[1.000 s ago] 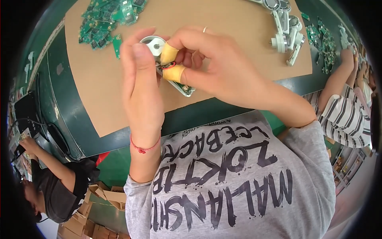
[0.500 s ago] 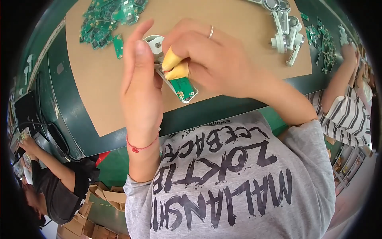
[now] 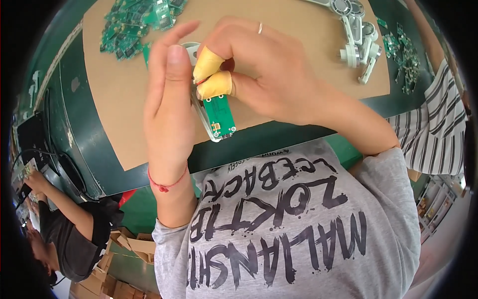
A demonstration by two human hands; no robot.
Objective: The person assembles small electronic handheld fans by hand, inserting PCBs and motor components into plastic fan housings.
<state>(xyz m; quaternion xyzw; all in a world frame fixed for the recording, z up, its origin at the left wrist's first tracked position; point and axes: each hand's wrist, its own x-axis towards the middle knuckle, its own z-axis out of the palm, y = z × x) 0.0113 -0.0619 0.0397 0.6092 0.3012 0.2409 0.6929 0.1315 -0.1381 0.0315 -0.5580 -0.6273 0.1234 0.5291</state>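
Observation:
My left hand (image 3: 172, 104) is closed around a white plastic housing (image 3: 203, 119), its thumb upright along the side. The housing's round end (image 3: 191, 49) shows partly behind my fingers. A green circuit board (image 3: 220, 115) lies over the housing's straight part, set slightly askew to its rim. Yellow finger covers sit on the thumb and forefinger of my right hand (image 3: 269, 72). These two fingers pinch at the board's upper end, where a thin red wire (image 3: 201, 81) shows between them. What lies under the fingertips is hidden.
Brown cardboard (image 3: 298, 65) covers the table. Green circuit boards (image 3: 132, 30) are heaped at far left, with more boards (image 3: 406, 57) at right. White jointed housings (image 3: 354, 45) lie at far right. Other people work on both sides; one wears a black shirt (image 3: 74, 239).
Both hands have shifted slightly left. The board and housing have turned to a steeper angle, and the board now sits askew over the rim. The neighbour's hand at right has left view.

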